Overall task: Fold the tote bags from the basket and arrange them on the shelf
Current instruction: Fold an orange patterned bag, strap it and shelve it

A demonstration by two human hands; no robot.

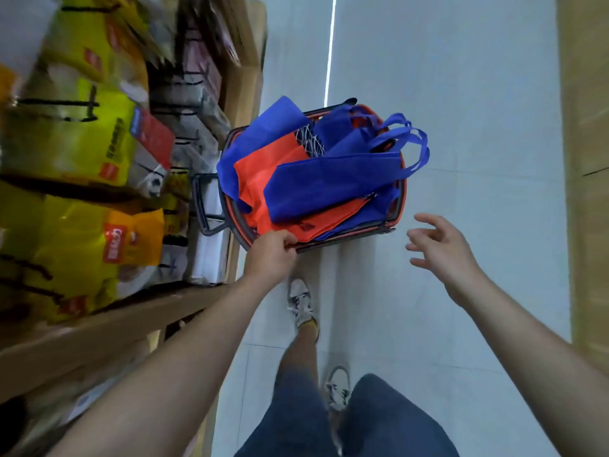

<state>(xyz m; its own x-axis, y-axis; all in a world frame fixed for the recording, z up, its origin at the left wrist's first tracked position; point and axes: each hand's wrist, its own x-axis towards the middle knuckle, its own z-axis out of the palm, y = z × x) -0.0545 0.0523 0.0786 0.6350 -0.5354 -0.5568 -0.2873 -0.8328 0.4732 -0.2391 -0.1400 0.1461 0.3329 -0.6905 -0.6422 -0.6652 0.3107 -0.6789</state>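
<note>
A basket [346,241] sits on the pale tiled floor [468,120] at the centre of the frame, heaped with tote bags. Blue bags [329,186] lie across the top with their handle loops flopping over the upper right rim. Orange bags [263,173] are sandwiched beneath them, showing on the left and along the lower edge. A bit of white netting [311,140] pokes out between the bags near the top.

The person's left hand [272,253] is at the basket's near rim, lower left of the pile, with the fingers curled round the rim and the thumb on top beside the corner of an orange bag. I cannot tell for certain whether cloth is caught in that grip too. The right hand [441,249] hangs in the air just right of the basket, touching nothing, its fingers spread and loosely bent.

A wooden shelf [115,324] runs down the left side of the frame, packed with yellow packets [66,143], blurred. At the bottom are the person's denim shorts [296,407] and white trainers [300,301].
</note>
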